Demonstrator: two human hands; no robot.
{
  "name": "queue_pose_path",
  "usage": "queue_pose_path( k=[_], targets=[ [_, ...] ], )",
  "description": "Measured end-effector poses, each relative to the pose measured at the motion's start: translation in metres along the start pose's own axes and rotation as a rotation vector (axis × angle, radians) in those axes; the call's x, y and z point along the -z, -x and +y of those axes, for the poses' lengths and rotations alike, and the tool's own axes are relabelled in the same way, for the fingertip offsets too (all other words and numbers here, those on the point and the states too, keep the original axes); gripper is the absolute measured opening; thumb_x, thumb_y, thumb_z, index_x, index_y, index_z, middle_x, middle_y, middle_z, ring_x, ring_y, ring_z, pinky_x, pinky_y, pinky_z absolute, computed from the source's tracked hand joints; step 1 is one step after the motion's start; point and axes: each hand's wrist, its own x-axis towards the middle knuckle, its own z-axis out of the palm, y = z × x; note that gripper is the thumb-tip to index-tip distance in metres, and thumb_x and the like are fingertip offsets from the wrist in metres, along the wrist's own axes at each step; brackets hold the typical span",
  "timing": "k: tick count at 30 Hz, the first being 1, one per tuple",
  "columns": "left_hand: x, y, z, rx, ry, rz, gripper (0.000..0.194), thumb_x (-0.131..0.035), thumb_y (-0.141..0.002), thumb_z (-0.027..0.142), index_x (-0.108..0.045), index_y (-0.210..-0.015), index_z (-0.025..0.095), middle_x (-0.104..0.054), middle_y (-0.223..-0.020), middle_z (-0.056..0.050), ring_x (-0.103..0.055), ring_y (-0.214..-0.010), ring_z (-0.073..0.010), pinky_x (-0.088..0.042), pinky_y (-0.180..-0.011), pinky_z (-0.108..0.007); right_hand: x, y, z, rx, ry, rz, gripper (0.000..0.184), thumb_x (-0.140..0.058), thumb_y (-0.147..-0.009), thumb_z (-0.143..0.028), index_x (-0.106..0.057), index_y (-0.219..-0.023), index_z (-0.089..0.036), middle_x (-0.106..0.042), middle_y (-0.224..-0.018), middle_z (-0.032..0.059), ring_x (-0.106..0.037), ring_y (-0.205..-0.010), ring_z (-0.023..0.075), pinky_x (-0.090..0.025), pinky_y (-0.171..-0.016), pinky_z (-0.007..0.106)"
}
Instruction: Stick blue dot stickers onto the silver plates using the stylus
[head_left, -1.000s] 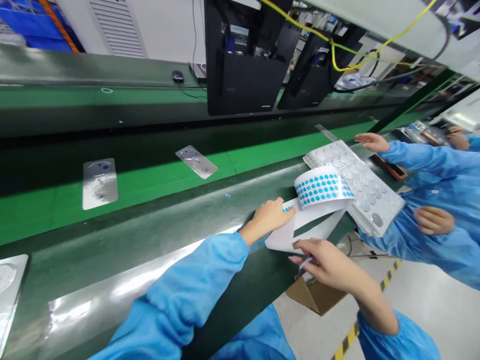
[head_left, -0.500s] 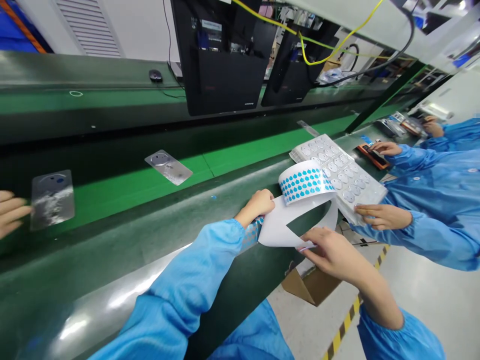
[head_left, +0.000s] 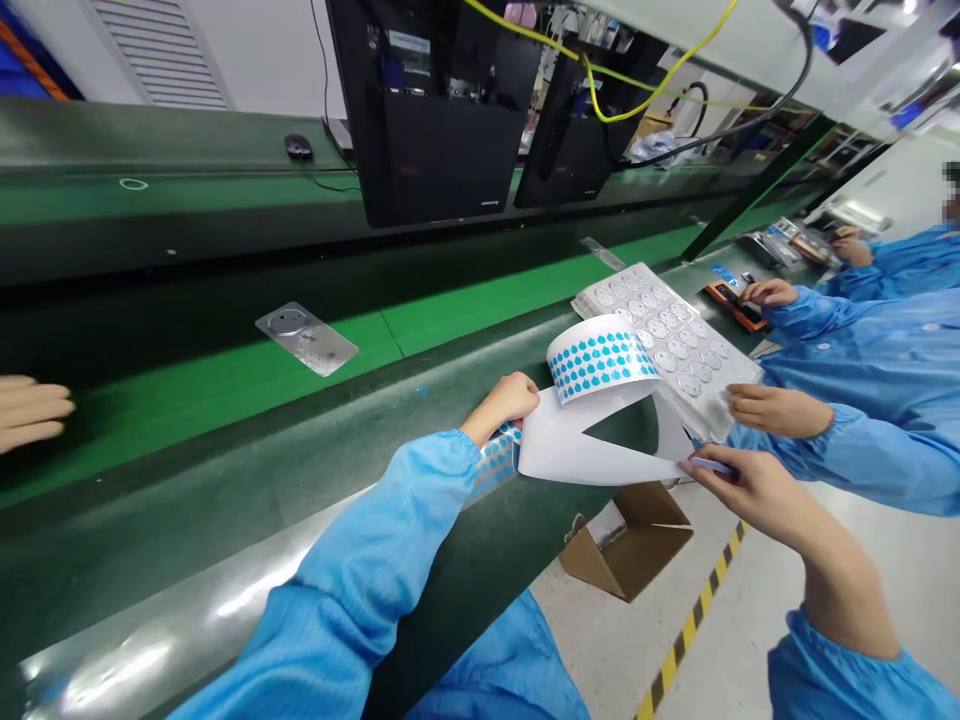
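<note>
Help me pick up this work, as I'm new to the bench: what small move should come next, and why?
I'd probably ease the right hand slightly away from the left hand, drawing the white paper gently: the right fingers pinch its end, and the left hand rests where it meets the blue-dotted strip.

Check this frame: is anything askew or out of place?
Mildly: a silvery plate lies on the green belt, aslant to its edges. The white strip curls loosely, probably just slack. No spill shows.
</note>
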Motion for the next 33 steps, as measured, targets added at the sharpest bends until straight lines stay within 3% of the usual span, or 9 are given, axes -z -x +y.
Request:
queue_pose_path(
  k=[2,4,6,9,11,15,23,28,33],
  targets=[
    [0.001,0.004,0.003,-0.051,0.01,0.056,0.035,-0.072,-0.112,0.036,-0.079,-0.138,0.013,-0.086,-0.117,-0.014,-0.085,-0.106,-0.027,-0.068,-0.098,-0.039,-0.002,-0.003,-0.006,-0.029,-0.06,0.039,0.066,-0.06,-0.103,-0.085,-0.084,-0.096,-0.025,-0.082,-0.081,0.0077,-0.068,-0.063,0.0251,-0.054,-0.061,0.039],
    [0.002,0.007,0.01,-0.126,0.016,0.148,0.071,-0.079,-0.107,0.044,-0.061,-0.168,0.014,-0.077,-0.152,-0.021,-0.075,-0.143,-0.0353,-0.06,-0.12,-0.045,-0.003,-0.01,-0.008,-0.08,-0.093,0.19,0.066,-0.062,-0.101,-0.086,-0.084,-0.104,-0.024,-0.081,-0.082,0.0074,-0.067,-0.065,0.0246,-0.054,-0.062,0.038],
    [0.004,0.003,0.022,-0.235,-0.009,0.219,0.121,-0.093,-0.092,0.058,-0.028,-0.188,0.023,-0.041,-0.189,-0.025,-0.038,-0.177,-0.0442,-0.041,-0.139,-0.059,-0.004,-0.021,-0.006,-0.157,-0.09,0.371,0.07,-0.062,-0.098,-0.089,-0.083,-0.105,-0.023,-0.074,-0.073,0.0054,-0.061,-0.062,0.0232,-0.051,-0.061,0.037],
    [0.008,-0.015,0.044,-0.423,-0.143,0.204,0.159,-0.107,-0.07,0.057,-0.007,-0.191,0.033,0.0,-0.199,-0.025,-0.001,-0.184,-0.0566,-0.02,-0.14,-0.083,-0.01,-0.042,-0.002,-0.262,-0.124,0.472,0.077,-0.063,-0.091,-0.095,-0.081,-0.104,-0.021,-0.072,-0.074,0.0051,-0.061,-0.066,0.0238,-0.052,-0.067,0.039],
    [0.012,-0.032,0.056,-0.508,-0.219,0.193,0.153,-0.104,-0.071,0.046,-0.009,-0.191,0.031,-0.015,-0.195,-0.028,-0.02,-0.179,-0.0589,-0.027,-0.138,-0.081,-0.02,-0.057,-0.001,-0.315,-0.181,0.473,0.081,-0.066,-0.086,-0.097,-0.08,-0.108,-0.02,-0.077,-0.083,0.0073,-0.067,-0.074,0.0263,-0.054,-0.073,0.04],
    [0.017,-0.053,0.068,-0.631,-0.201,0.249,0.128,-0.092,-0.075,0.03,-0.029,-0.186,0.028,-0.059,-0.157,-0.018,-0.062,-0.145,-0.0431,-0.053,-0.124,-0.053,-0.05,-0.076,-0.004,-0.379,-0.235,0.515,0.084,-0.079,-0.081,-0.09,-0.076,-0.121,-0.017,-0.076,-0.085,0.0074,-0.072,-0.077,0.0286,-0.056,-0.072,0.04],
    [0.048,-0.044,0.071,-0.857,-0.219,0.383,0.114,-0.09,-0.071,0.024,-0.047,-0.176,0.027,-0.062,-0.148,-0.014,-0.06,-0.138,-0.0387,-0.052,-0.122,-0.05,-0.08,-0.061,-0.007,-0.442,-0.305,0.702,0.078,-0.064,-0.092,-0.087,-0.072,-0.124,-0.016,-0.073,-0.086,0.0068,-0.066,-0.076,0.0267,-0.054,-0.075,0.041],
    [0.098,-0.021,0.068,-0.946,-0.197,0.552,0.116,-0.09,-0.068,0.025,-0.045,-0.175,0.03,-0.062,-0.163,-0.012,-0.06,-0.145,-0.0397,-0.048,-0.127,-0.053,-0.066,-0.072,-0.011,-0.358,-0.312,0.782,0.072,-0.057,-0.098,-0.086,-0.075,-0.114,-0.018,-0.074,-0.092,0.0107,-0.065,-0.082,0.0278,-0.053,-0.084,0.044],
    [0.134,0.007,0.047,-0.925,-0.28,0.668,0.117,-0.093,-0.069,0.035,-0.046,-0.176,0.029,-0.065,-0.163,-0.012,-0.063,-0.144,-0.0415,-0.049,-0.124,-0.054,-0.04,-0.122,-0.026,-0.221,-0.29,0.757,0.072,-0.053,-0.104,-0.084,-0.078,-0.114,-0.017,-0.074,-0.096,0.0127,-0.066,-0.09,0.0293,-0.053,-0.089,0.045]
  ],
)
